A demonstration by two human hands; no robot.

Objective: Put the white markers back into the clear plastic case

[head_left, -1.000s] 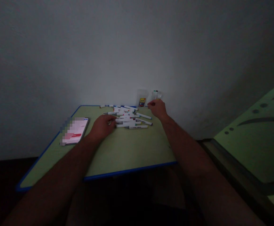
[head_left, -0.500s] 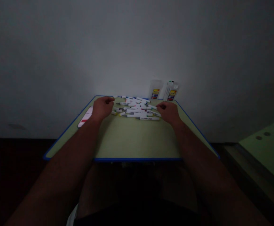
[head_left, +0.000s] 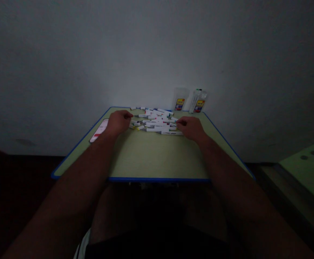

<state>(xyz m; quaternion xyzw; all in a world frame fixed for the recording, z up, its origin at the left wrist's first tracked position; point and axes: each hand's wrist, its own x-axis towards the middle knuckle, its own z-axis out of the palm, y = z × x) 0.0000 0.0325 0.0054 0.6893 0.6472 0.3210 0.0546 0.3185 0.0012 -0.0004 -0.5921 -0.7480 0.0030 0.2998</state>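
A loose pile of white markers (head_left: pixel 157 124) with coloured caps lies across the back half of the table. My left hand (head_left: pixel 119 122) is closed at the pile's left edge, fingertips pressed together near a marker's grey end. Anything inside those fingers is too small and dark to make out. At the right edge, my right hand (head_left: pixel 190 127) has its thumb and finger pinched together against the marker ends. It covers part of them, so what is in the pinch cannot be told. One marker (head_left: pixel 171 133) lies along the front of the pile, its right end by my right hand.
A phone (head_left: pixel 99 130) with a lit screen lies left, beside my left wrist. Against the wall stand a clear plastic case (head_left: pixel 180 99) and another case (head_left: pixel 198 101) with a few markers inside. The table (head_left: pixel 159 158) has a blue rim.
My right hand has moved slightly left, in to the pile's right edge, covering more marker ends. The left hand stays nearly in place. The whole view has shifted a little.
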